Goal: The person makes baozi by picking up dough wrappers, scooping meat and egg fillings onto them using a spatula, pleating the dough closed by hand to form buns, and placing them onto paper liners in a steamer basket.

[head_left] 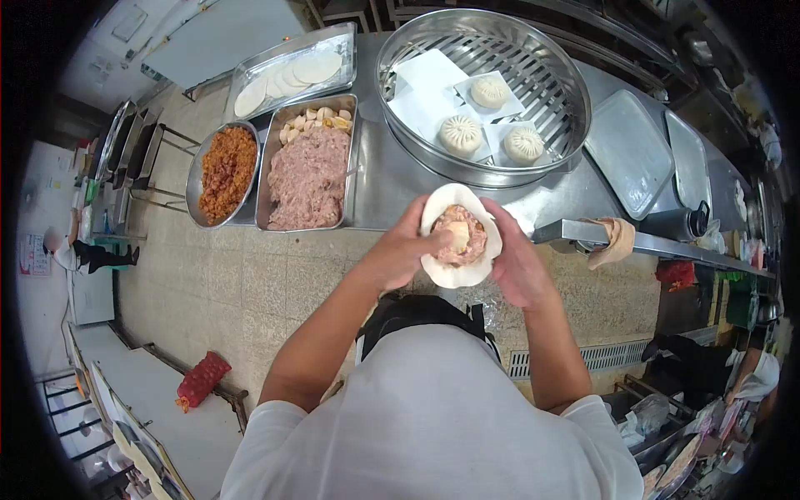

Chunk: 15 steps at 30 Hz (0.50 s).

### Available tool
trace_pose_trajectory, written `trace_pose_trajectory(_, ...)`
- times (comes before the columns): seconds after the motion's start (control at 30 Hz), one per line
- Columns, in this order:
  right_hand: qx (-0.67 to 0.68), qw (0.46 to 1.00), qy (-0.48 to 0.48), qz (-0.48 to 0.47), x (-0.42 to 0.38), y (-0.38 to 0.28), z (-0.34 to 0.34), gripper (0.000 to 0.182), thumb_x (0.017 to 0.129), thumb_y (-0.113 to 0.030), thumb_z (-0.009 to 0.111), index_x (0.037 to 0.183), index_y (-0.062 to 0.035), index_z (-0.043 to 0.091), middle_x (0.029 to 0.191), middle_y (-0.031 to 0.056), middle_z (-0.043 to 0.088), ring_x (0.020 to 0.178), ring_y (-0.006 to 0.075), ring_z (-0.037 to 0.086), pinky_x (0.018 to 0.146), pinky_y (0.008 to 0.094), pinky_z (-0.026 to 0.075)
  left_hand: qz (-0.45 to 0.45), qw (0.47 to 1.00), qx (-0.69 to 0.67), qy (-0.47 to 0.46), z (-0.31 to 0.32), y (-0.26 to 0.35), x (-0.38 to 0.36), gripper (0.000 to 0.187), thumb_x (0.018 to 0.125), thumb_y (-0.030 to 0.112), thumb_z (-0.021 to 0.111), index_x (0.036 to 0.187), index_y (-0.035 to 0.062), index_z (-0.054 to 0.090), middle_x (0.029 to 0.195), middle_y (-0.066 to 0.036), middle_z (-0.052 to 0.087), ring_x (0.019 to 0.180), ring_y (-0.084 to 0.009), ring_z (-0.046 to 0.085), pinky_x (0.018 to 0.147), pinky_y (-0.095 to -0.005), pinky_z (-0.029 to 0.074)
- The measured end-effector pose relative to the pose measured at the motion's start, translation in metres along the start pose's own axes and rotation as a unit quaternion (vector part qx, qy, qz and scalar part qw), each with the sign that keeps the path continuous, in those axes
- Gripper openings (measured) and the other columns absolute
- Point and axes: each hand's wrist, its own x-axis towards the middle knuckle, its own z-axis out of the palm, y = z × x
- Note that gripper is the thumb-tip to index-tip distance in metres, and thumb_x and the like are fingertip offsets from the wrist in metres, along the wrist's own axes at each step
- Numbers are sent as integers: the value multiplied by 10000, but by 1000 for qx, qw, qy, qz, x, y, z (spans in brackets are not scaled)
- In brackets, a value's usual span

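Left hand [393, 257] half-curled, the person grips one side of a dough wrapper [461, 275], thumb against a pale chunk [459, 234] on its minced-meat filling [476, 240]. The right hand [523, 265] cups the opposite side, fingers partly hidden. From here, the wrapper sits before the metal steamer [500, 176] with three pleated buns [461, 136].

- A dough wrapper [461, 276] sits between the left hand [393, 257] and right hand [523, 262], with filling [475, 237] inside.
- Beyond it, on the desk [375, 187], a steamer [483, 177] holds three buns [461, 136] on paper squares [433, 71].
- Left of the steamer, a pan [344, 103] holds minced meat [308, 179]; left of that stands a bowl [192, 185].
- Behind the pan, a tray [342, 42] carries dough discs [292, 77].
- Right of the steamer, two flat trays [629, 154] lie side by side.
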Motion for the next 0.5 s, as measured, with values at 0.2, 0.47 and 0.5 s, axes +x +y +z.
trace_pose_trajectory(0.2, 124, 987, 27, 101, 17, 46, -6, 615, 1047, -547, 333, 1483, -114, 357, 1450, 80, 479, 1311, 224, 505, 1083, 419, 428, -77, 990, 109, -39, -22, -15, 15, 639, 843, 12, 703, 1414, 59, 420, 1295, -99, 572, 1215, -201, 560, 1050, -358, 462)
trace_pose_trajectory(0.47, 62, 993, 52, 90, 25, 33, 13, 542, 1048, -510, 389, 1426, -124, 418, 1364, 67, 520, 1246, 207, 543, 1006, 390, 492, 0, 987, 162, 0, -21, -11, 7, 634, 875, 17, 678, 1437, 62, 388, 1326, -95, 542, 1212, -189, 555, 1050, -363, 459)
trace_pose_trajectory(0.5, 61, 993, 51, 92, 21, 22, 19, 542, 1048, -510, 389, 1426, -124, 418, 1364, 67, 520, 1246, 207, 543, 1006, 390, 492, 1, 987, 161, 2, -20, -1, 1, 634, 875, 17, 678, 1437, 62, 388, 1326, -95, 542, 1212, -189, 555, 1050, -363, 459)
